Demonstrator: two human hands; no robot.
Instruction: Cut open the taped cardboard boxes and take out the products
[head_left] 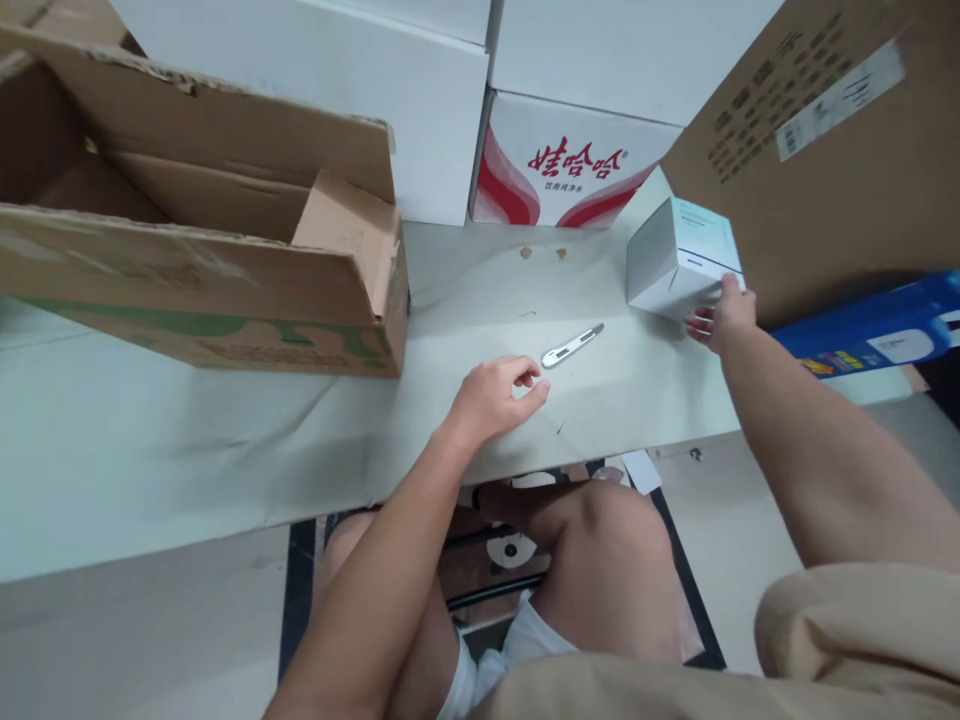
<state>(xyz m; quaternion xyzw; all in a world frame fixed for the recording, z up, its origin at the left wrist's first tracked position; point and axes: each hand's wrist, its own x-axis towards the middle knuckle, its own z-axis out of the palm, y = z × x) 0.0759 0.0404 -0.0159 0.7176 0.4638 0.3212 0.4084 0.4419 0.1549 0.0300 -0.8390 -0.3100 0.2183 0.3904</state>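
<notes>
My right hand (724,315) grips the near right corner of a small white carton (664,262), thumb on its side and fingers at the lower edge. The carton rests on the covered table and has a pale label face with a dark line. My left hand (495,398) hovers over or rests on the table, its fingers loosely curled and the thumb apart, with nothing between them. Just beyond its fingertips lies a slim white-and-grey utility knife (571,346), apart from the hand.
A large open cardboard box (300,345) stands at the left. White cartons and a red-and-white carton (577,165) line the back. At the right are a tall brown cardboard panel (825,190) and a blue package (877,325). Two small brown scraps (526,253) lie on the pale tabletop (465,290).
</notes>
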